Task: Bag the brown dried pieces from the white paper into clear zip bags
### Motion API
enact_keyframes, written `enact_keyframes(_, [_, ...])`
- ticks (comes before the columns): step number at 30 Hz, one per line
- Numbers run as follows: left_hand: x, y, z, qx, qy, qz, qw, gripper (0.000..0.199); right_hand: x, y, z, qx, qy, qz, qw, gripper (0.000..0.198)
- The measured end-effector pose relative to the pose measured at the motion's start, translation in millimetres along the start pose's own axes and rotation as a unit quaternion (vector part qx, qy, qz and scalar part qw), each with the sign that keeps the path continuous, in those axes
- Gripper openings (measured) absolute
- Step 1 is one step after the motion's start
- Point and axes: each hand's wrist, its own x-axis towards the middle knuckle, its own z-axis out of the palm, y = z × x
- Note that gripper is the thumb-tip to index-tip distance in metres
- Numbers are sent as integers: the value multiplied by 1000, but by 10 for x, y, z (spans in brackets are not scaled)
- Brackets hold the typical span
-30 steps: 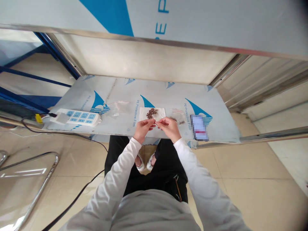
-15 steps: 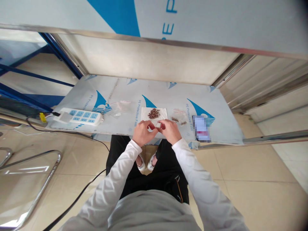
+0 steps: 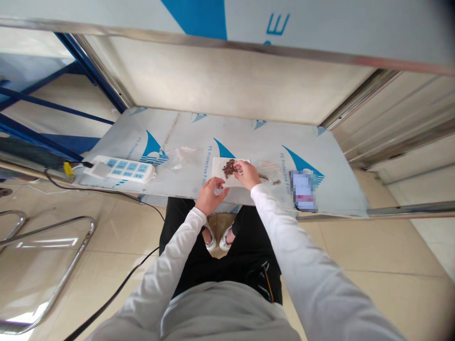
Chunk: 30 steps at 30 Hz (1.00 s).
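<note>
A pile of small brown pieces [image 3: 229, 167], like seeds or beans, lies on a white paper sheet [image 3: 217, 166] near the front edge of the table. My right hand [image 3: 248, 175] reaches over the sheet, its thumb and fingertips pinched at the pile's right side; what is between them is too small to make out. Just in front of the sheet, my left hand [image 3: 209, 196] is closed around a small clear plastic bag [image 3: 219, 189], held between thumb and fingers. A clear bag with brown pieces [image 3: 270, 175] lies to the right of my right hand.
On the left stand a white power strip [image 3: 122, 169] with a plug and cable, and several clear plastic bags [image 3: 179, 158]. A phone [image 3: 303, 190] lies at the right front edge. A film-covered shelf [image 3: 249, 23] overhangs the table [image 3: 227, 128].
My right hand has left my left hand and moved forward to the pile. My left hand stays near the front edge with the clear bag. The view has shifted slightly.
</note>
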Motion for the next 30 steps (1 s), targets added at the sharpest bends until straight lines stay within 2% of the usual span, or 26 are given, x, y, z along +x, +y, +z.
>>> enact_keyframes(5, [-48,-45,-127,2,5,-22,1000,20,235,89,236,-42,-42,-22,998,25])
enact_keyframes(11, [-4,-91,-152,5,12,-37,999,20,277,88,240,-55,-33,3,998,23])
enact_keyframes(17, [112,-70,-54,-18,48,-39,998,24,176,-107,23,-8,14,3,1000,20])
enact_keyframes(21, [205,35,36,-48,63,-32,996,26,-61,-381,-223,132,47,-23,990,17])
enact_keyframes(24, [254,138,108,-77,78,-24,994,26,-230,-569,-378,207,29,-32,977,15])
enact_keyframes(27, [283,230,164,-102,91,-2,991,27,-304,-681,-465,196,-1,-39,980,16])
enact_keyframes(30, [303,285,194,-130,101,16,986,27,-301,-735,-517,139,-11,-56,989,16])
